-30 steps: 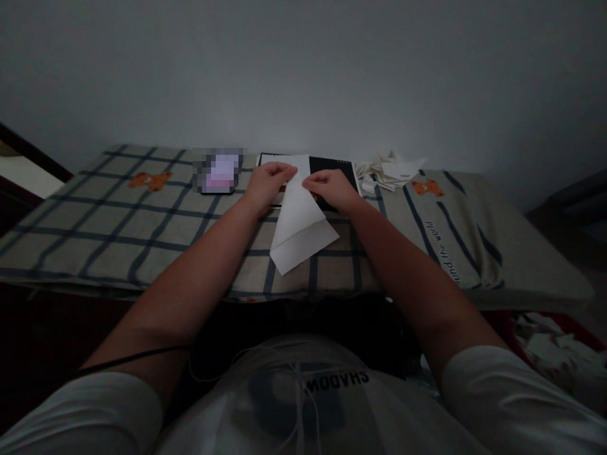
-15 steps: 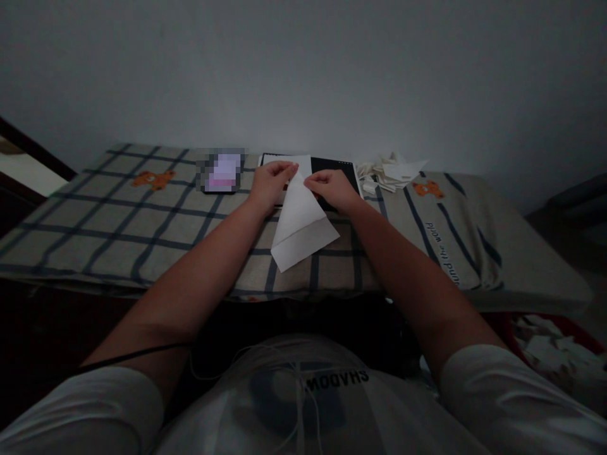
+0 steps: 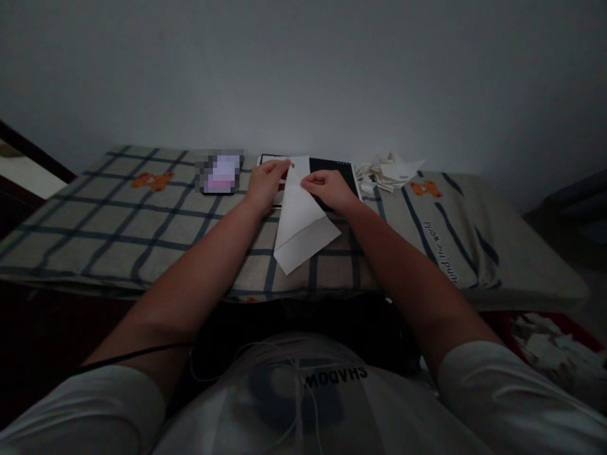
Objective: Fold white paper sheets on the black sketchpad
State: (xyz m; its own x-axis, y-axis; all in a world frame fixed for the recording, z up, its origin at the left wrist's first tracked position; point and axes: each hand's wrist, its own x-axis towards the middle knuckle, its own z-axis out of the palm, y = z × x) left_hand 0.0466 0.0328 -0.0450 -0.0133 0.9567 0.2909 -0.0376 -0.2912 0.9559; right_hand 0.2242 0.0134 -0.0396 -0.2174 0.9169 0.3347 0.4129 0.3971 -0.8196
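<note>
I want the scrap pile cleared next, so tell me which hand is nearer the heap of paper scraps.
Right. The right hand sits just left of the heap of paper scraps; the left hand is farther left, beyond the folded white sheet.

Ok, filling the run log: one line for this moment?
left hand: pinching paper tip | right hand: pinching paper tip | folded white paper: on checked cloth

A checked cloth (image 3: 118, 215) with orange bears is spread over the counter (image 3: 521, 278). A blurred phone (image 3: 219, 172) and a black tablet (image 3: 337, 170) are laid near the wall, and a heap of paper scraps (image 3: 389, 172) is piled just beside the tablet. More scraps (image 3: 550, 344) are seen below at the right.
</note>
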